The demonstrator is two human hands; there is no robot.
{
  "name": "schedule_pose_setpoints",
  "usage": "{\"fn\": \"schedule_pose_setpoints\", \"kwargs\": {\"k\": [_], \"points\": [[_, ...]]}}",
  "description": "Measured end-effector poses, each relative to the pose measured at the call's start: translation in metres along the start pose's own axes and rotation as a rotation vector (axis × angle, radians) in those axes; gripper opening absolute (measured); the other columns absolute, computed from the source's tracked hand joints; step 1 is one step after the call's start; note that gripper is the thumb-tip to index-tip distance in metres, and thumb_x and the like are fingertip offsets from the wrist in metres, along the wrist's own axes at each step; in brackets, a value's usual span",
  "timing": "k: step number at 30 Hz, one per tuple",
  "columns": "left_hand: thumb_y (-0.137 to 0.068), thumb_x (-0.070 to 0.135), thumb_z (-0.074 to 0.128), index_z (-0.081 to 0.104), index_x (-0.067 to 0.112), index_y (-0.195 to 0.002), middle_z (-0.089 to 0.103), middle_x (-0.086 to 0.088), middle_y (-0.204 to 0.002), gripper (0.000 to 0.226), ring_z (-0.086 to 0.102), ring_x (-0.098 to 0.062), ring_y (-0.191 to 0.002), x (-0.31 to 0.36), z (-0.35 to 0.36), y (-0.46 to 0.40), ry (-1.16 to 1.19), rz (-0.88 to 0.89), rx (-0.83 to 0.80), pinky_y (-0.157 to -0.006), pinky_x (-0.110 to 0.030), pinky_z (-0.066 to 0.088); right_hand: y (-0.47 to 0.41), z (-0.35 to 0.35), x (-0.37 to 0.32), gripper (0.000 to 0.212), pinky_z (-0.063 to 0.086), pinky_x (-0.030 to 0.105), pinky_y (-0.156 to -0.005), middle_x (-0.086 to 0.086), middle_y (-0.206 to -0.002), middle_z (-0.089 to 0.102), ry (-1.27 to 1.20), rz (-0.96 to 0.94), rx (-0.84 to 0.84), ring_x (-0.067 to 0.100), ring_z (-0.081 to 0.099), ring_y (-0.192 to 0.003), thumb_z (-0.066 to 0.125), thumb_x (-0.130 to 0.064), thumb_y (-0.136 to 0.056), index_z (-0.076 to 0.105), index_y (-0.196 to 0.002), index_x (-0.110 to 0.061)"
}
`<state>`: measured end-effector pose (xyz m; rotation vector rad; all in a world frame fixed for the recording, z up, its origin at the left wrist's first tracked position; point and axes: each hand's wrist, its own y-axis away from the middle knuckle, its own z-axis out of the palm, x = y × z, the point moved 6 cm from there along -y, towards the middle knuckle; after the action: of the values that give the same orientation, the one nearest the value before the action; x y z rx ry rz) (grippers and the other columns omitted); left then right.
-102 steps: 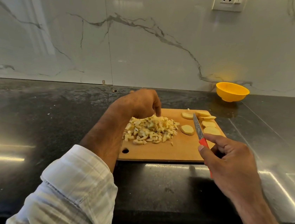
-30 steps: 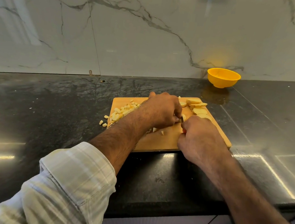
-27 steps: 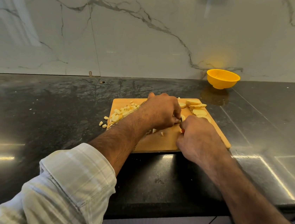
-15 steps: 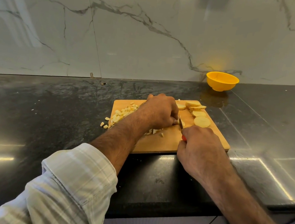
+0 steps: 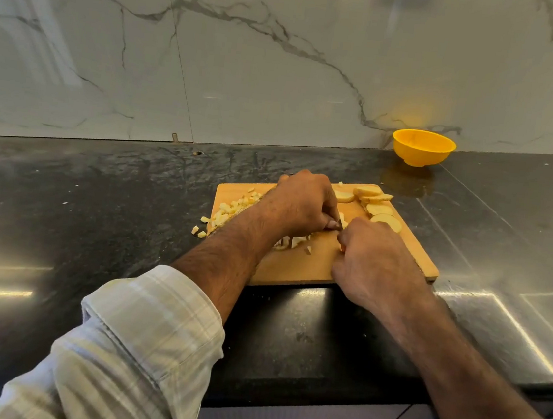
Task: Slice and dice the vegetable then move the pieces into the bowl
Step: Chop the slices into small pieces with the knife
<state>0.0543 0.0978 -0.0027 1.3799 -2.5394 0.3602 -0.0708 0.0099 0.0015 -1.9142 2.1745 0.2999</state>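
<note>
Head view: a person works at a wooden cutting board (image 5: pixel 299 267) on a dark countertop (image 5: pixel 96 209). The left hand (image 5: pixel 303 202), fingers curled down, presses on a vegetable piece at the board's centre; what exactly it pins is mostly hidden. The right hand (image 5: pixel 375 265), just at its 4 o'clock and touching it, is closed round a knife (image 5: pixel 339 224) of which only a sliver of blade shows between the two hands. Diced pieces (image 5: pixel 230 209) lie heaped at the board's 9 o'clock side, a few spilled onto the counter. Round slices (image 5: pixel 377 208) wait at 1 o'clock. The yellow bowl (image 5: pixel 422 148) stands well apart at 1 o'clock, by the marble wall (image 5: pixel 249 68).
</note>
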Motion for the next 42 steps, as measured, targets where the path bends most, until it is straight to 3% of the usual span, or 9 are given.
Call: {"fn": "schedule_pose_setpoints", "kwargs": {"k": [3,7,17,20,24,27,32,36,42], "points": [[-0.089,0.033,0.085,0.084,0.028,-0.096,0.077,0.016,-0.091,0.009,0.066,-0.008,-0.101,-0.002,-0.001,0.002,0.044,0.005,0.004,-0.109,-0.054,0.049,0.007,0.006,0.008,0.031,0.042,0.024,-0.068,-0.006,-0.105,0.057,0.014,0.002,-0.042,0.012,0.051,-0.089,0.068,-0.028,-0.097,0.065,-0.128,-0.026],[-0.089,0.023,0.085,0.084,0.023,-0.098,0.078,0.011,-0.093,0.009,0.069,-0.007,-0.093,-0.006,-0.002,0.005,0.104,0.005,-0.001,-0.095,-0.042,0.061,0.010,0.004,0.011,0.031,0.046,0.026,-0.075,-0.001,-0.121,0.063,-0.031,0.006,0.012,0.014,0.054,-0.098,0.063,-0.030,-0.100,0.063,-0.130,-0.026],[-0.090,0.018,0.082,0.085,0.023,-0.096,0.075,0.013,-0.085,0.008,0.068,-0.006,-0.084,-0.003,-0.004,0.005,0.076,0.019,-0.015,-0.089,-0.037,0.063,0.003,0.007,-0.007,0.029,0.048,0.028,-0.071,-0.003,-0.105,0.057,0.007,0.002,-0.004,0.013,0.054,-0.092,0.067,-0.026,-0.097,0.063,-0.125,-0.020],[-0.091,0.014,0.080,0.085,0.025,-0.100,0.076,0.016,-0.090,0.016,0.066,-0.005,-0.091,-0.002,-0.005,0.005,0.047,0.030,-0.045,-0.101,-0.043,0.058,-0.005,0.001,-0.014,0.032,0.049,0.029,-0.075,0.000,-0.112,0.058,0.019,-0.009,-0.021,0.016,0.054,-0.099,0.071,-0.025,-0.096,0.062,-0.127,-0.020],[-0.091,0.021,0.081,0.084,0.032,-0.098,0.074,0.020,-0.099,0.013,0.058,-0.007,-0.108,-0.005,-0.006,0.005,-0.007,0.021,-0.017,-0.116,-0.055,0.039,0.003,0.003,-0.006,0.035,0.047,0.026,-0.075,-0.003,-0.115,0.058,0.024,-0.029,-0.029,0.014,0.053,-0.099,0.070,-0.029,-0.097,0.062,-0.131,-0.023],[-0.090,0.031,0.083,0.081,0.036,-0.094,0.066,0.018,-0.111,0.006,0.053,-0.009,-0.116,-0.007,-0.009,0.007,-0.062,0.019,0.025,-0.116,-0.056,0.030,0.014,0.003,0.003,0.035,0.047,0.026,-0.076,-0.002,-0.119,0.061,-0.003,-0.015,-0.032,0.015,0.054,-0.099,0.067,-0.029,-0.098,0.062,-0.133,-0.025],[-0.090,0.036,0.080,0.081,0.035,-0.093,0.064,0.021,-0.100,0.003,0.054,-0.006,-0.108,-0.012,-0.015,0.010,-0.087,0.002,0.032,-0.115,-0.060,0.027,0.013,-0.004,0.003,0.036,0.052,0.028,-0.079,-0.001,-0.122,0.065,-0.030,-0.031,0.052,0.016,0.058,-0.102,0.064,-0.033,-0.100,0.063,-0.136,-0.025],[-0.092,0.032,0.077,0.082,0.035,-0.096,0.067,0.021,-0.103,0.008,0.053,-0.005,-0.109,-0.012,-0.011,0.011,-0.070,-0.018,-0.008,-0.119,-0.063,0.022,0.005,0.002,-0.003,0.042,0.048,0.026,-0.075,0.000,-0.125,0.062,0.009,-0.017,-0.015,0.015,0.053,-0.100,0.067,-0.032,-0.099,0.059,-0.139,-0.024],[-0.093,0.033,0.077,0.082,0.035,-0.098,0.065,0.022,-0.102,0.008,0.052,-0.006,-0.113,-0.011,-0.011,0.012,-0.069,-0.020,-0.022,-0.118,-0.062,0.023,-0.004,0.007,-0.004,0.041,0.042,0.022,-0.064,-0.005,-0.108,0.053,0.019,0.004,-0.024,0.012,0.050,-0.090,0.071,-0.030,-0.096,0.060,-0.136,-0.025]]}}
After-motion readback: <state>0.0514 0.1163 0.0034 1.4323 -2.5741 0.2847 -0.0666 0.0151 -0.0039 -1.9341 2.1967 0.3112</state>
